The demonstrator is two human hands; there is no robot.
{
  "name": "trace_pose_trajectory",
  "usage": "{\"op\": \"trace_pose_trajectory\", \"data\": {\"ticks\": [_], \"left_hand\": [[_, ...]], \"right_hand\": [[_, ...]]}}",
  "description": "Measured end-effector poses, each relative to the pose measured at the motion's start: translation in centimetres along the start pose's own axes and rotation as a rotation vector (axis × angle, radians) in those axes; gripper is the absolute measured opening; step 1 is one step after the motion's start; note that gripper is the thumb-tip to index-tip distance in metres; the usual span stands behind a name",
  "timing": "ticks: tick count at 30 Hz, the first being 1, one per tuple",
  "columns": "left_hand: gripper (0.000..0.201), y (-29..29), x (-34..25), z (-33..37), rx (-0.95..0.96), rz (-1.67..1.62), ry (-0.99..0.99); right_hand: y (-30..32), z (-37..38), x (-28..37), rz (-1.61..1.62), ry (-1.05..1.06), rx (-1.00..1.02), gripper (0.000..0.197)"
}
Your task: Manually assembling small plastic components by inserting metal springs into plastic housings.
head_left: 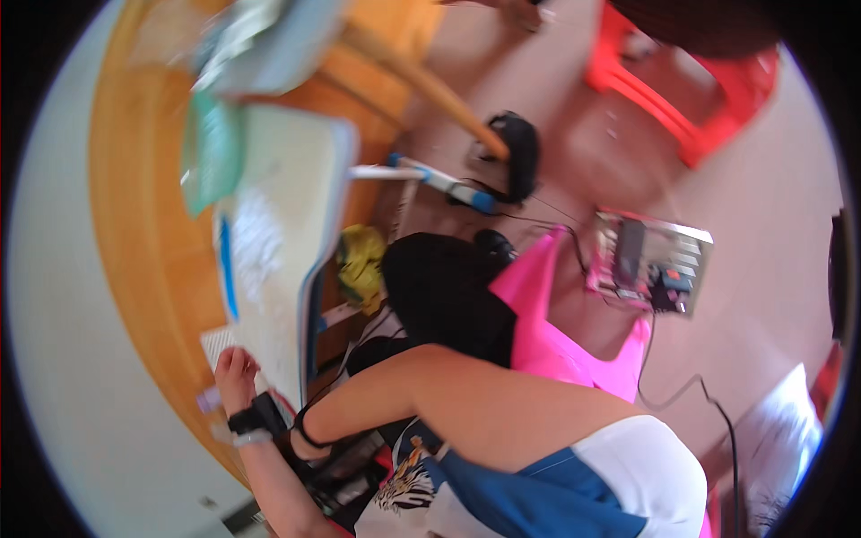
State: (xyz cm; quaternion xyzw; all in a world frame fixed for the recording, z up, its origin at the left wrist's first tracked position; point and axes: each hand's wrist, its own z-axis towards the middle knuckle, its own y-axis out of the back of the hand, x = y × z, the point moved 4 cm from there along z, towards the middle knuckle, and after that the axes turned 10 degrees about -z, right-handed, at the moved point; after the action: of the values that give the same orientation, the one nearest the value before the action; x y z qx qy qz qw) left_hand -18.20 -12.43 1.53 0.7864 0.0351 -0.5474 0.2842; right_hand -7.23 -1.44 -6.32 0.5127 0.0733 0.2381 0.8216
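At the lower left, my left hand (pixel 235 377) is raised beside the near end of a white table (pixel 291 206) with a blue edge. Its fingers are curled together; what they hold, if anything, is too blurred to make out. A printed sheet (pixel 217 342) lies right by the fingertips. My right arm crosses my body to the left, a dark band at the wrist. Only a little of my right hand (pixel 307 446) shows, low by the table's near edge, with its fingers hidden. A pile of small white pieces (pixel 256 238) lies on the table.
A green translucent bag (pixel 215 148) hangs over the white table's far side, along an orange wooden surface (pixel 143 224). Below is a yellow bag (pixel 360 264). To the right are a pink stool (pixel 565 350), a box of dark items (pixel 650 264), trailing cables and a red stool (pixel 691 134).
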Motion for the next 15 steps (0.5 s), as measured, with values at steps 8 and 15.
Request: {"op": "trace_pose_trajectory", "data": {"ticks": [8, 15], "left_hand": [[0.009, 13.6, 0.8, -11.1, -0.523, -0.008, -0.16], [0.015, 22.5, 8.3, -14.5, -0.846, 0.419, -0.193]], "right_hand": [[3.7, 1.2, 5.8, 0.265, 0.204, 0.006, 0.014], [4.8, 0.4, 7.4, 0.589, 0.223, 0.056, 0.012]]}}
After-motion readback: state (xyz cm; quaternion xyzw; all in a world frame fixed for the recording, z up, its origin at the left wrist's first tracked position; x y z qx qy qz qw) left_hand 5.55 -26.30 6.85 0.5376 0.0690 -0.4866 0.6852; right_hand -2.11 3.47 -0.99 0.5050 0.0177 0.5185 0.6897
